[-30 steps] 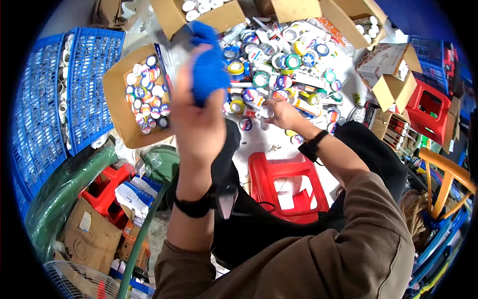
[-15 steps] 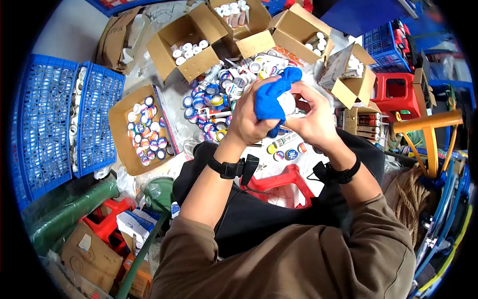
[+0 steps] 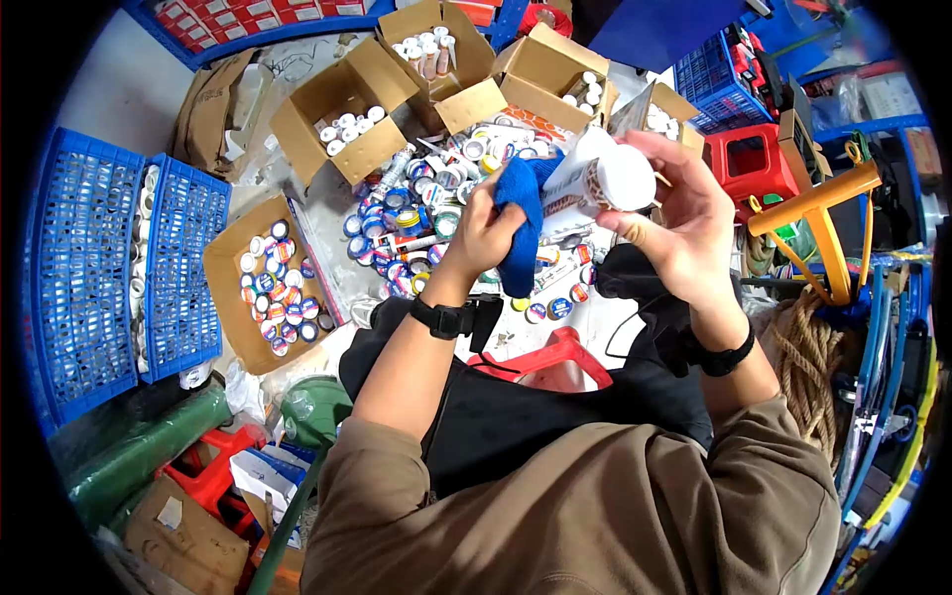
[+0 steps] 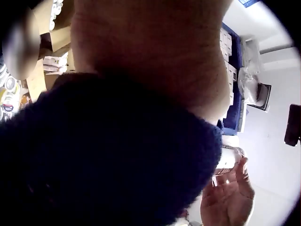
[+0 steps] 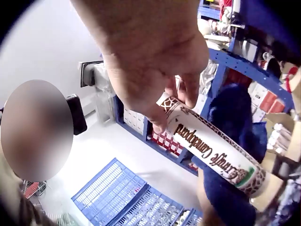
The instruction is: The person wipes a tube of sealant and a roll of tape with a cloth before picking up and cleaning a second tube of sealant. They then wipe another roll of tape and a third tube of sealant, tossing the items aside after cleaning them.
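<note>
In the head view the left hand (image 3: 481,233) grips a bunched blue cloth (image 3: 520,223), which lies against the side of a white cylinder (image 3: 575,188) with a brown spotted pattern. Fingers and thumb of the right hand (image 3: 684,218) pinch the cylinder's near end by its white cap. Printed lettering shows on the cylinder (image 5: 211,146) in the right wrist view, where the blue cloth (image 5: 230,110) wraps partly around its far end. Dark cloth (image 4: 108,155) fills much of the left wrist view and hides the left fingers.
A pile of tape rolls and tubes (image 3: 436,198) lies on the floor beyond the hands. Around it stand cardboard boxes (image 3: 327,109) of white-capped tubes, a box of rolls (image 3: 233,317), blue crates (image 3: 183,268), a red stool (image 3: 565,352) and a yellow-orange frame (image 3: 828,238).
Since half a second ago the hands have drawn apart, exposing more of the cylinder, and the right hand has moved right. Earlier, the right hand was at the pile and the left hand held the cloth.
</note>
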The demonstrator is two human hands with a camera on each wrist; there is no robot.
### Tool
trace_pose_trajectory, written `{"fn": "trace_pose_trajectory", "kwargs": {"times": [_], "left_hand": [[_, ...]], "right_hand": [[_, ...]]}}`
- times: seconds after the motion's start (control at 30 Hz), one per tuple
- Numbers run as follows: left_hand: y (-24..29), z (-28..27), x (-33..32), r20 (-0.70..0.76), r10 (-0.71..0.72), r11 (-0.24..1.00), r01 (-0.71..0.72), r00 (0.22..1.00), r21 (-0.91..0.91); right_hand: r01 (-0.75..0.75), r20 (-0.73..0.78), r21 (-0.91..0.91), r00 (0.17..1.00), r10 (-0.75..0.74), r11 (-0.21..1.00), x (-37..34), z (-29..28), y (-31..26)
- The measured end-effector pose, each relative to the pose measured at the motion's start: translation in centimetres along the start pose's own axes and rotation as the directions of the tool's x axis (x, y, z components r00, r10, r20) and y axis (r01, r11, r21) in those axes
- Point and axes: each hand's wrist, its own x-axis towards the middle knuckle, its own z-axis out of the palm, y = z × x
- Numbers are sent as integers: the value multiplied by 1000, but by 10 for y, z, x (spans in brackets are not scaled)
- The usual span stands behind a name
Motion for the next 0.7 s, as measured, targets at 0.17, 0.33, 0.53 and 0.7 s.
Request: {"fn": "trace_pose_trajectory", "kwargs": {"times": [0.17,0.33,0.53,0.7], "left_hand": [[15,22,-3,86,175,984,-172,981,-39],[19,22,-4,13,214,976,-214,977,26],[4,24,-5,119,86,986,-102,989,133],[14,41,-7,58,203,888,-208,978,409]], "right_hand": [[-23,158,-103,987,39,994,4,6,3],[-44,177,-130,982,67,991,-4,12,5],[44,-109,115,993,-32,992,16,-20,-24],[0,-261,13,965,4,1000,24,-32,-27]]}}
